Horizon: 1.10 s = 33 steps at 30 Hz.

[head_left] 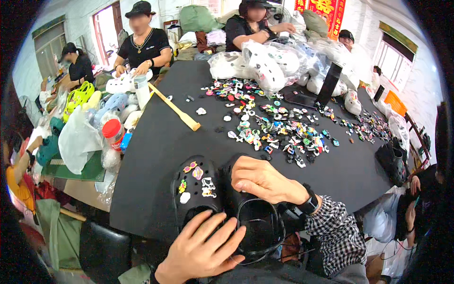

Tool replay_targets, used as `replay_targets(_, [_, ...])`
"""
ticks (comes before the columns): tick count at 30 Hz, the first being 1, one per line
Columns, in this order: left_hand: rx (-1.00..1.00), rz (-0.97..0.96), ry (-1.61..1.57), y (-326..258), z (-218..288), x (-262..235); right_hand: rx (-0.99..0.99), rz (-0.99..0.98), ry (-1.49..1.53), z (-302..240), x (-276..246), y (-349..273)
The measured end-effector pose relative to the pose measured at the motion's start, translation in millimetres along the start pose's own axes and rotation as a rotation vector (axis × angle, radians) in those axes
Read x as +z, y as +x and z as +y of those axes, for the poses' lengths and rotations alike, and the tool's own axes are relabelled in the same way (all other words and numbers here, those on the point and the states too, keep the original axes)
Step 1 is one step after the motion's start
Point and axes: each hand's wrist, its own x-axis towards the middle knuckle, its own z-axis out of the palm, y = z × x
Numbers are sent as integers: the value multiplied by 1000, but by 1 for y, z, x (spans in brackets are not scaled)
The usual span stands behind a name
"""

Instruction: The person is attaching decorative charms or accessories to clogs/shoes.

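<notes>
Black perforated foam clogs sit as a pair at the near edge of the black-covered table (156,142), at six o'clock in my view. On the left clog (196,187) I see small coloured charms (197,173) pressed into the holes of its upper: pink, yellow and white pieces. My left hand (201,251) lies at six o'clock with fingers spread flat over that clog's heel, touching it and not closed around it. My right hand (262,180), with a black watch (309,204) on the wrist and a checked sleeve (338,232) behind it, comes in from four o'clock and curls its fingers together over the toe of the right clog (255,222), gripping the upper; the open heel faces me.

Toward one o'clock a wide scatter of loose coloured shoe charms (279,125) covers the table. At eleven o'clock a long pale wooden stick (175,109) lies aslant. Bagged white clogs (269,66) pile up at twelve o'clock, where other people sit working.
</notes>
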Motion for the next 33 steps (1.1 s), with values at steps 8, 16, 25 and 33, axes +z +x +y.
replay_targets(8, [-17,-188,-14,-15,21,6,-80,51,-64,-11,-9,-2])
replay_targets(16, [-25,-57,-51,-16,18,4,353,533,29,8,-57,-26])
replay_targets(25, [-5,-62,-71,-10,21,3,556,448,-346,65,-100,-61])
replay_targets(33, [-41,-48,-54,-15,24,1,672,347,-358,90,-94,-92])
